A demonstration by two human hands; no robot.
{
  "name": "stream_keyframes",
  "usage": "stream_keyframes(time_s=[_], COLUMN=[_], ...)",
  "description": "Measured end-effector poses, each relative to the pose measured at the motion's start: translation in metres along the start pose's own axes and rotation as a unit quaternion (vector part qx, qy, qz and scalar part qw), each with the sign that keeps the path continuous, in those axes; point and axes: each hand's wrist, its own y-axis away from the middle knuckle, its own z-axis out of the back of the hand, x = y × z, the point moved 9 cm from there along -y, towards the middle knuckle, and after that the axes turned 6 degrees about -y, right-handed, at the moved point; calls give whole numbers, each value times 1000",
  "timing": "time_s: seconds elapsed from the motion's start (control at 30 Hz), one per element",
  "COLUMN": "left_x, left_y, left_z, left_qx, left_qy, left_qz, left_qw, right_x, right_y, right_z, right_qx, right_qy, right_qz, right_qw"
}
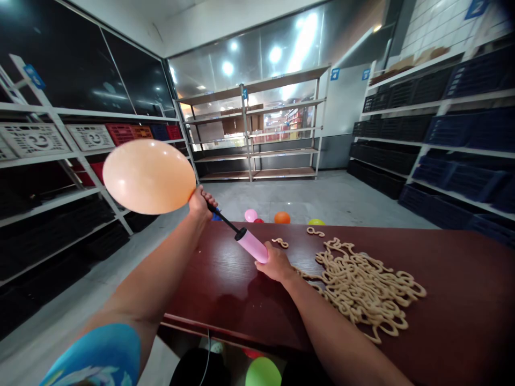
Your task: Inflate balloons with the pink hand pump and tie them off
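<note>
A large peach-orange balloon (148,177) is swollen with air at the far end of a hand pump. My left hand (201,203) is closed where the balloon's neck meets the pump's black end. The balloon pump (252,245) has a pink barrel and a black shaft, and it slants down to the right above the table. Around the near end of the pink barrel, my right hand (276,261) is wrapped. To the right of that hand lies a heap of tan, curly uninflated balloons (362,284); two short curly pieces (280,243) rest apart from it.
Under everything is a dark red-brown table (237,311). Beyond its far edge, an orange balloon (282,217) and several others lie on the floor. A green balloon (263,372) sits below the near edge. Shelves with crates (90,136) line both sides; a metal rack (245,134) stands behind.
</note>
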Motion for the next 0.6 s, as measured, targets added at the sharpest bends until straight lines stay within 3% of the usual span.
stream_keyframes(time_s=[0.17,0.27,0.37,0.6], left_x=[73,90,82,40], left_y=[21,26,21,18], left_z=[2,-3,-7,-12], left_qx=[-12,-1,16,40], left_qy=[-6,-12,-30,-51], left_qz=[48,62,62,22], left_qw=[999,998,998,998], right_x=[-1,0,0,7], right_y=[0,0,-1,-1], right_z=[0,2,4,1], right_qx=[-1,-2,-4,-4], right_qy=[22,17,4,-8], right_qz=[1,-4,-13,-9], right_qw=[1000,1000,1000,1000])
